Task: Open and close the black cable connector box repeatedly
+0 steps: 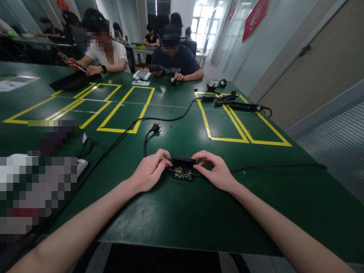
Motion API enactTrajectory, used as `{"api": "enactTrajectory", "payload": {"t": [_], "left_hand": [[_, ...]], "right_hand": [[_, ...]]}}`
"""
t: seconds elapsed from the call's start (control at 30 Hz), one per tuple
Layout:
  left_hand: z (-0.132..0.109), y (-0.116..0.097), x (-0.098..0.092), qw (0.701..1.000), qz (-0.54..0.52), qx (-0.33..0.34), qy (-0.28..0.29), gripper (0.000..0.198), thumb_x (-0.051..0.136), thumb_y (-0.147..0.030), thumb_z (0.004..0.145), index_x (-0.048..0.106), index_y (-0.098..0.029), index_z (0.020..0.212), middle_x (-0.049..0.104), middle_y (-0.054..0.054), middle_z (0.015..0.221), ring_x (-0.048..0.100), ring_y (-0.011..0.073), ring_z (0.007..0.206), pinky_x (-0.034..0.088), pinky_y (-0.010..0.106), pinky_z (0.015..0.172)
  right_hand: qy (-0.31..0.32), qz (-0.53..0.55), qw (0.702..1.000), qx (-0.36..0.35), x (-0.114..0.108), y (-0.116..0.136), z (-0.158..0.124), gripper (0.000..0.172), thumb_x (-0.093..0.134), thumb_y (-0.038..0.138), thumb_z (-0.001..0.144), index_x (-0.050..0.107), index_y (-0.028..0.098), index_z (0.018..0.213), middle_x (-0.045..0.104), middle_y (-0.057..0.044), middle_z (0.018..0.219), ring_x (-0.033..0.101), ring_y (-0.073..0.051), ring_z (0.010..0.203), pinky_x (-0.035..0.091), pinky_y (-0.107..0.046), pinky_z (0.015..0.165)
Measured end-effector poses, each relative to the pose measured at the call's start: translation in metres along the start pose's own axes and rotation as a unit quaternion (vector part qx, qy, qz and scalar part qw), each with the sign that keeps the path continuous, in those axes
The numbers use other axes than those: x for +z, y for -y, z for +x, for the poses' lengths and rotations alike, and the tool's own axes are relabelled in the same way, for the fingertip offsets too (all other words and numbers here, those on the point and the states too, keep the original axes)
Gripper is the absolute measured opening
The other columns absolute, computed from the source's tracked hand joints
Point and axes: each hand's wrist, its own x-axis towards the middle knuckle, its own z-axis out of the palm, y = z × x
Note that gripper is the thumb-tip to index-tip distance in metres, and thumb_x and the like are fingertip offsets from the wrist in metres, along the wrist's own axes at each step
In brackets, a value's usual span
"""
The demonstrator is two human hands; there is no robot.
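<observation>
A small power adapter lies opened in front of me, its black plastic cover [184, 160] tilted up along the far side. In the near half of the casing a green circuit board [179, 174] with copper-wound coils is exposed. My left hand [150, 170] has its thumb and fingertips at the cover's left end. At the right end, my right hand [217, 170] pinches the cover between thumb and index finger. A black cable [273, 165] runs off to the right from the adapter. Another cord leads from behind my left hand to a mains plug [155, 128].
Yellow tape rectangles [116, 131] mark the green table [273, 212]. A long black cable [113, 144] crosses on the left to a black adapter [208, 98]. Black tool-like parts [241, 106] lie far right. Across the table, two people [173, 60] [105, 53] handle objects. Pixelated items [42, 182] sit left.
</observation>
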Motion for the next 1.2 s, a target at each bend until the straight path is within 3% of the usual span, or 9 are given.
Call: {"api": "enactTrajectory", "payload": {"t": [0.6, 0.83, 1.2], "left_hand": [[0.0027, 0.0013, -0.0035, 1.0, -0.004, 0.01, 0.017, 0.027, 0.036, -0.025, 0.103, 0.058, -0.021, 0.118, 0.08, 0.002, 0.092, 0.076, 0.0194, 0.086, 0.056, 0.033, 0.083], [0.0032, -0.0024, -0.0046, 1.0, 0.02, -0.004, -0.002, 0.034, 0.034, -0.03, 0.104, 0.066, -0.019, 0.11, 0.082, 0.002, 0.094, 0.077, 0.02, 0.088, 0.056, 0.033, 0.086], [0.0015, 0.0013, -0.0048, 0.999, 0.01, 0.042, -0.018, 0.041, 0.035, -0.032, 0.105, 0.072, -0.016, 0.114, 0.082, 0.004, 0.094, 0.077, 0.0204, 0.087, 0.058, 0.034, 0.086]], "right_hand": [[0.044, 0.015, 0.999, -0.011, -0.0047, 0.0015, 0.001, 0.019, 0.066, 0.022, 0.091, 0.072, 0.024, 0.109, 0.072, -0.007, 0.108, 0.069, -0.023, 0.098, 0.063, -0.037, 0.078], [0.038, 0.029, 0.999, -0.027, -0.0057, -0.0015, 0.0004, 0.02, 0.068, 0.017, 0.09, 0.073, 0.023, 0.108, 0.073, -0.007, 0.108, 0.07, -0.02, 0.095, 0.063, -0.035, 0.082], [0.042, 0.035, 0.997, -0.051, -0.0057, 0.0013, 0.0002, 0.02, 0.066, 0.014, 0.09, 0.073, 0.023, 0.107, 0.072, -0.007, 0.105, 0.07, -0.019, 0.097, 0.064, -0.033, 0.079]]}}
